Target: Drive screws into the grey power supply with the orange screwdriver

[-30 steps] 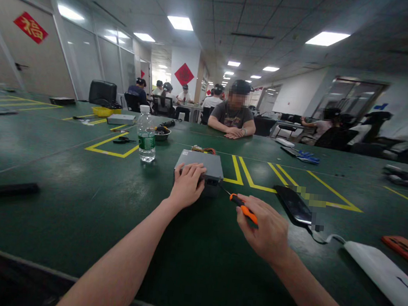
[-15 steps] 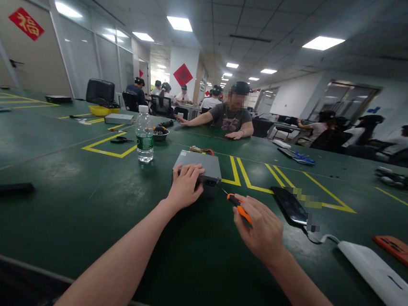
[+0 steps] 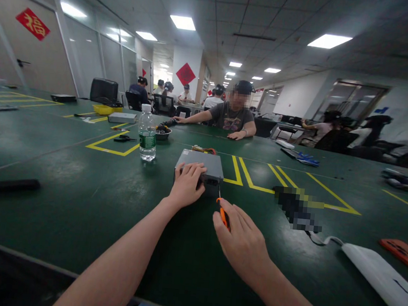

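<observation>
A grey metal box with coloured wires at its far end lies on the green table. My left hand rests on the box's near left corner with fingers curled over its top and front. My right hand is closed round an orange-and-black screwdriver. The thin tip of the screwdriver points up toward the near right side of the box.
A water bottle stands left of the box. A metal bowl with dark tools sits behind it. A person sits across the table with arms on it. A white pouch with a strap and an orange item lie at right.
My right hand has moved left with the screwdriver, bringing its tip closer to the near side of the box. The person opposite has stretched one arm out toward the bowl.
</observation>
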`<state>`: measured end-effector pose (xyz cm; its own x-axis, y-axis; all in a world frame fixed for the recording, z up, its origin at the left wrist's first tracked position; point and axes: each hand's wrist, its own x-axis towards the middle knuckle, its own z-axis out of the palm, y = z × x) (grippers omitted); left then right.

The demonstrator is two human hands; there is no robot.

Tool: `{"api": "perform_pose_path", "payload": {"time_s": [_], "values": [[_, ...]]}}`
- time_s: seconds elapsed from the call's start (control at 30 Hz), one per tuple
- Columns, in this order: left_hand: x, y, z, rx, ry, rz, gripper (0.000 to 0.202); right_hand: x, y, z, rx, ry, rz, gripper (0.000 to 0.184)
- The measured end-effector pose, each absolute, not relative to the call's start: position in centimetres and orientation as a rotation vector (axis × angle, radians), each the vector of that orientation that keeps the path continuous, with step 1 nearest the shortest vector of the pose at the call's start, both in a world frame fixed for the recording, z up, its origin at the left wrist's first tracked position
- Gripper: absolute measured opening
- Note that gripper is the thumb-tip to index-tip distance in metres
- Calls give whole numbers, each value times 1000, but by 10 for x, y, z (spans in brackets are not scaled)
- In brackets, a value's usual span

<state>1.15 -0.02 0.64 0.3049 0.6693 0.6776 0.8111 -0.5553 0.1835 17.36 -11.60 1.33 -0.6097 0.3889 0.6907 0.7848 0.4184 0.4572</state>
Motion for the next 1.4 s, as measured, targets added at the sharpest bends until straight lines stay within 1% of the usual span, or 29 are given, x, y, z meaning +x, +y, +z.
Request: {"api": "perform_pose_path", "payload": {"time_s": [0.17, 0.3, 0.43, 0.5, 0.63, 0.77, 0.9, 1.03, 1.1, 1.17, 1.3, 1.4], "values": [[11, 0, 6, -2379, -1371, -1089, 35, 184, -117, 18, -1078, -2074, -1096, 10], [11, 1, 5, -2372, -1377, -1089, 34, 179, -122, 21, -1129, -2075, -1037, 15], [11, 1, 5, -2364, -1372, -1092, 35, 176, -120, 18, -980, -2184, -972, 19], [11, 1, 5, -2368, -1372, -1083, 36, 182, -117, 17, -953, -2180, -984, 16], [11, 0, 6, -2376, -1379, -1077, 34, 192, -115, 20, -1067, -2073, -994, 10], [11, -1, 8, -2374, -1391, -1073, 33, 181, -121, 20, -1116, -2129, -980, 15], [12, -1, 8, -2368, -1383, -1074, 32, 171, -122, 14, -974, -2192, -1070, 21], [12, -1, 7, -2361, -1370, -1095, 30, 177, -120, 15, -1025, -2128, -1100, 10], [12, -1, 7, -2364, -1370, -1097, 31, 180, -120, 16, -1057, -2097, -1080, 8], [12, -1, 7, -2368, -1370, -1096, 31, 178, -121, 16, -1067, -2132, -1029, 11], [12, -2, 8, -2369, -1373, -1093, 31, 172, -121, 10, -991, -2250, -972, 22], [12, -3, 8, -2371, -1388, -1079, 32, 176, -118, 9, -967, -2190, -1033, 20]]}}
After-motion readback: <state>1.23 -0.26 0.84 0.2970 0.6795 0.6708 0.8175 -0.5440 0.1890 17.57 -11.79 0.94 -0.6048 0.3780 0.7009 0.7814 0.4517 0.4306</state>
